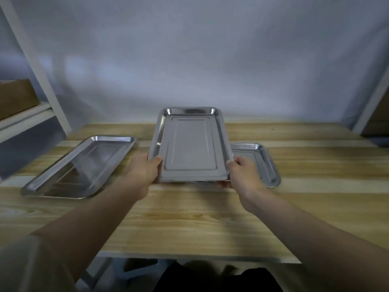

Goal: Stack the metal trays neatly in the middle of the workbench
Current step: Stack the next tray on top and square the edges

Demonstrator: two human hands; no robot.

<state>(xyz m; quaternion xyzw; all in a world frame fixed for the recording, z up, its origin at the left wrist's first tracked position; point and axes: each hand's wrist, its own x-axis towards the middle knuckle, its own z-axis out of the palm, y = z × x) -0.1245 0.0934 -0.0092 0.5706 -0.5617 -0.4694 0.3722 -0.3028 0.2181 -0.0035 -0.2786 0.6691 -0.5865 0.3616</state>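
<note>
I hold a rectangular metal tray (190, 144) above the middle of the wooden workbench (189, 218), its far end tilted up. My left hand (143, 172) grips its near left corner and my right hand (242, 173) grips its near right corner. A second metal tray (80, 167) lies flat on the bench to the left, set at an angle. A third tray (264, 163) lies flat on the right, partly hidden behind the held tray and my right hand.
A white shelf upright (42, 81) and a shelf with a cardboard box (16, 98) stand at the left. A grey-white cloth backdrop (200, 60) hangs behind the bench. Another box (379, 119) sits at the far right edge.
</note>
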